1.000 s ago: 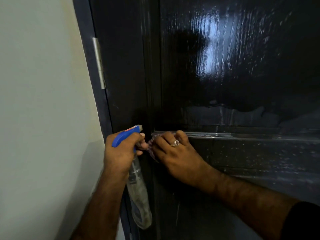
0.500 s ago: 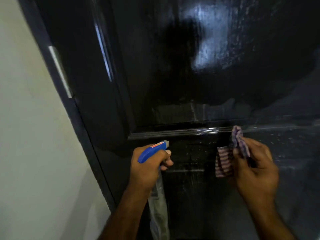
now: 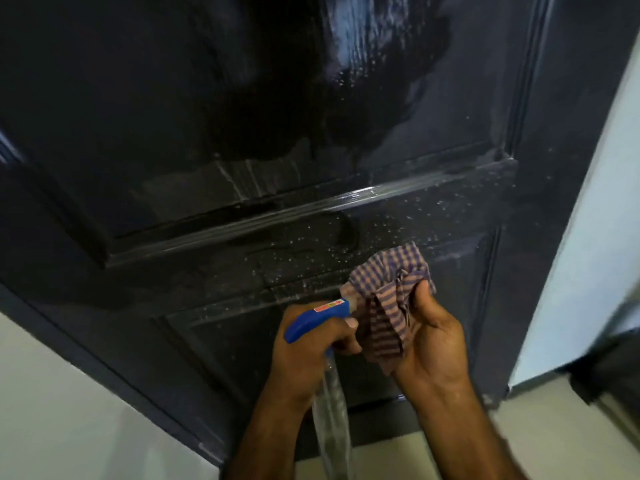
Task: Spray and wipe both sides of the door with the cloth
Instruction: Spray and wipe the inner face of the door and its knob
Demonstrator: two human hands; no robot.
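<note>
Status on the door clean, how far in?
Done: this face of the door is sprayed; the upper panel shows wet smears. In hand: left hand grips the spray bottle, right hand holds the checked cloth, which I can't confirm touches the door. Left: droplets on the middle rail, lower panel, and the unseen other side.

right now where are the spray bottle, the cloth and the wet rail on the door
spray bottle (image 3: 313, 320): head view, on its blue trigger head
cloth (image 3: 389, 299): head view, on the checked fabric above the palm
wet rail (image 3: 363, 216): head view, on the droplet-covered horizontal band of the door
</note>
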